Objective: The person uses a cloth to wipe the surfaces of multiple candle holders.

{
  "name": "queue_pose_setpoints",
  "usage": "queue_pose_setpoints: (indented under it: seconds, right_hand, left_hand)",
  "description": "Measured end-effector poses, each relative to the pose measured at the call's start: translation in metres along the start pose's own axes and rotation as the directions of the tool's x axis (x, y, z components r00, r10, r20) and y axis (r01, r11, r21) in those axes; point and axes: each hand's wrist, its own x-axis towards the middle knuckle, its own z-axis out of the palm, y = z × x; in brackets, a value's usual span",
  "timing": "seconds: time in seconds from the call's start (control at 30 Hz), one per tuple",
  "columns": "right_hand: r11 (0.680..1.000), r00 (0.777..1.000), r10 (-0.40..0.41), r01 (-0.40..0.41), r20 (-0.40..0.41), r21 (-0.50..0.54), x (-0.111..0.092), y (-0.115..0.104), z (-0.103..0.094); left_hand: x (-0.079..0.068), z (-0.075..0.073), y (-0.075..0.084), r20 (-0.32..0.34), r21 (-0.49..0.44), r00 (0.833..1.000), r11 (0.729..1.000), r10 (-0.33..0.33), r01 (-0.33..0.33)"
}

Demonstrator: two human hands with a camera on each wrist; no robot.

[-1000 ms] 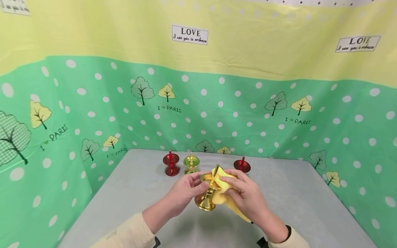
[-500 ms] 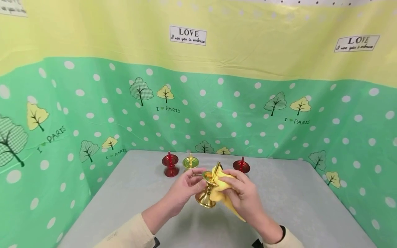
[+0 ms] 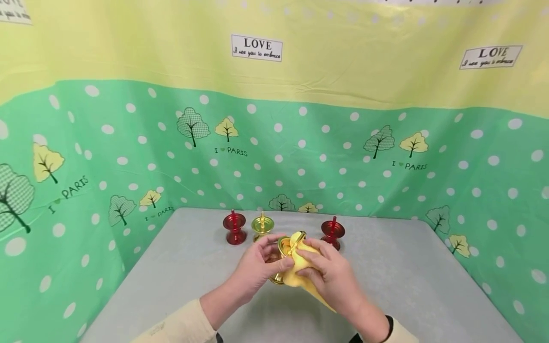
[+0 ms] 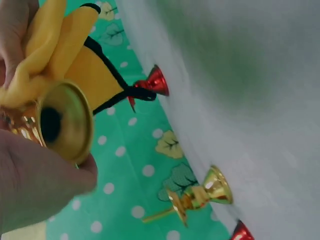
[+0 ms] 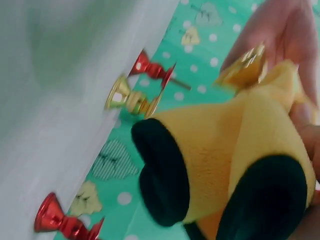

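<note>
Both hands are around a shiny gold candle holder (image 4: 70, 122) held above the table, its hollow base facing the left wrist camera. My left hand (image 3: 256, 263) grips the holder's left side, thumb in front and fingers behind. In my right hand (image 3: 333, 274) a yellow cloth (image 5: 210, 145) with dark edging is pinched against the holder's right side. The cloth covers much of the stem and the top spike, and a corner hangs below the hand. In the head view, the holder's dish tilts and its lower part is partly hidden by the left thumb and cloth.
Toward the back of the grey table (image 3: 188, 267) stand a red candle holder (image 3: 234, 228), a gold one (image 3: 262, 225) beside it, and another red candle holder (image 3: 332, 231) farther right. A green and yellow patterned curtain (image 3: 274, 143) hangs behind the table and at both sides.
My right hand and the cloth have shifted slightly left around the holder, so the cloth now covers the spike and stem. The holder has tilted and its base is less visible.
</note>
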Motion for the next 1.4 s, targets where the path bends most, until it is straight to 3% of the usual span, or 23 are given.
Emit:
queue_pose_setpoints:
  seconds: [0.13, 0.3, 0.37, 0.5, 0.6, 0.77, 0.9, 1.03, 1.17, 1.27, 1.4]
  right_hand:
    - [0.999, 0.997, 0.037, -0.037, -0.061, -0.003, -0.001, -0.006, 0.001]
    - [0.974, 0.973, 0.194, -0.176, -0.122, 0.144, 0.007, 0.001, -0.007]
    - [0.939, 0.948, 0.299, -0.271, -0.112, 0.213, 0.011, 0.006, -0.013]
    - [0.828, 0.858, 0.513, -0.483, -0.034, 0.285, 0.014, 0.014, -0.021]
    - [0.796, 0.828, 0.56, -0.541, 0.007, 0.271, 0.013, 0.017, -0.023]
    - [0.836, 0.86, 0.51, -0.493, -0.01, 0.239, 0.011, 0.018, -0.022]
    - [0.892, 0.901, 0.428, -0.408, -0.074, 0.193, 0.012, 0.019, -0.018]
    - [0.959, 0.94, 0.276, -0.256, -0.199, 0.122, 0.013, 0.017, -0.011]
    - [0.995, 0.938, 0.095, -0.08, -0.334, 0.058, 0.014, 0.014, -0.008]
    - [0.998, 0.944, 0.016, 0.004, -0.33, 0.058, 0.019, 0.013, -0.007]
    - [0.995, 0.976, 0.005, 0.018, -0.217, 0.102, 0.022, 0.015, -0.008]
  left_hand:
    - [0.002, 0.006, 0.002, -0.014, 0.075, 0.999, 0.996, 0.04, -0.039]
    - [0.001, 0.003, 0.004, 0.059, 0.237, 0.993, 0.965, 0.1, -0.111]
    - [0.0, 0.003, 0.004, 0.076, 0.288, 0.99, 0.948, 0.117, -0.135]
    - [-0.002, 0.008, 0.003, 0.085, 0.318, 0.987, 0.935, 0.135, -0.155]
    - [-0.003, 0.013, 0.001, 0.082, 0.322, 0.985, 0.931, 0.154, -0.172]
    - [-0.005, 0.02, 0.0, 0.062, 0.307, 0.985, 0.936, 0.163, -0.174]
    - [-0.005, 0.023, 0.0, 0.038, 0.215, 0.993, 0.97, 0.11, -0.115]
    - [-0.005, 0.026, 0.002, -0.005, 0.062, 0.999, 0.997, 0.046, -0.046]
    - [-0.003, 0.027, 0.006, -0.047, -0.04, 0.999, 0.999, 0.023, -0.025]
    - [-0.002, 0.026, 0.007, -0.055, -0.065, 0.998, 0.997, 0.025, -0.029]
    - [-0.003, 0.024, 0.008, -0.05, -0.068, 0.998, 0.997, 0.039, -0.042]
